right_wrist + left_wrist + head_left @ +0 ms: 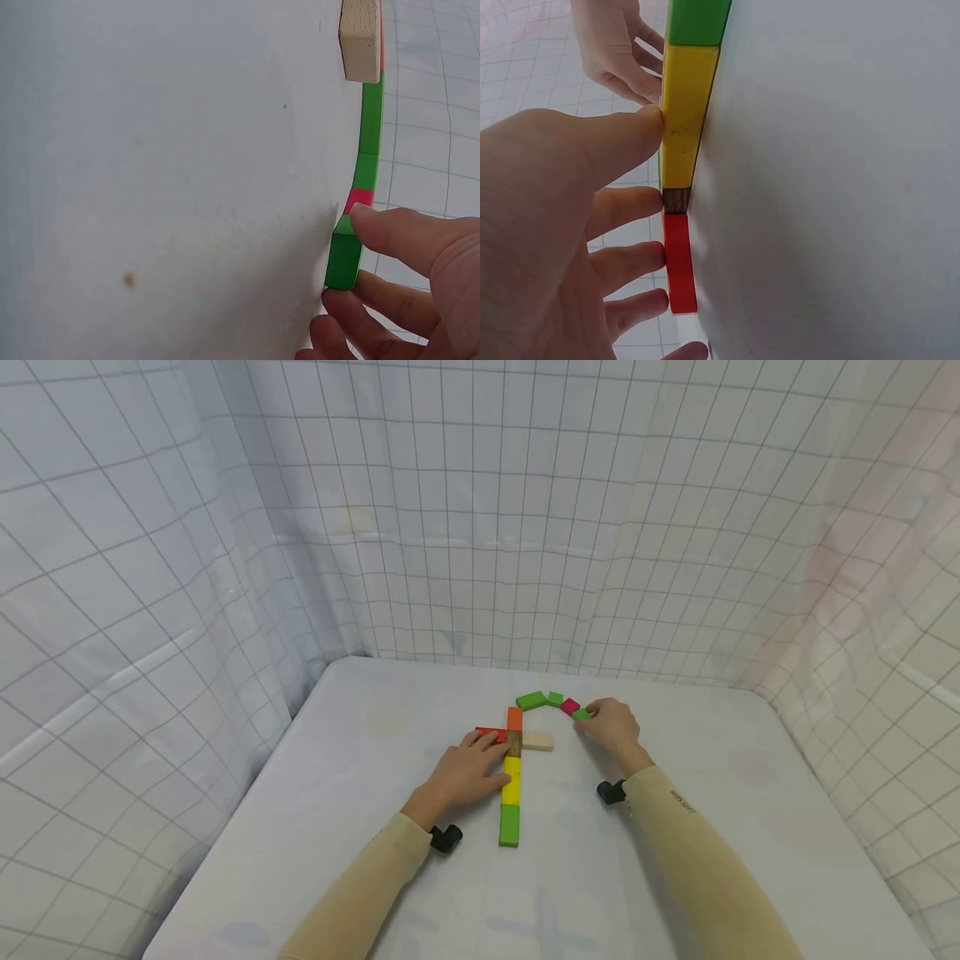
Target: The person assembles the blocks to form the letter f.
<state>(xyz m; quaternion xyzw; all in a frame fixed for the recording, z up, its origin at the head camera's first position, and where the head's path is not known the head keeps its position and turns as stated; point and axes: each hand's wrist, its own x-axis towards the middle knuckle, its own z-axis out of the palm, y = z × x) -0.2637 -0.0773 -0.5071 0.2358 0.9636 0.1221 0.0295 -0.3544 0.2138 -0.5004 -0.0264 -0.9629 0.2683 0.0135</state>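
Note:
My left hand lies with fingers spread on a line of flat blocks. Its thumb touches the yellow section, its index finger the brown block, and other fingertips rest on the red block jutting left. At the far right end of a curved row, my right hand pinches a small green block between thumb and fingers. That block adjoins a pink block. Further along the curve come another small green block and a longer green one.
An orange block tops the straight line, and a green block forms its near end. Opposite the red block, a pale wooden block juts right. White grid-patterned curtains surround the white table at the back and sides.

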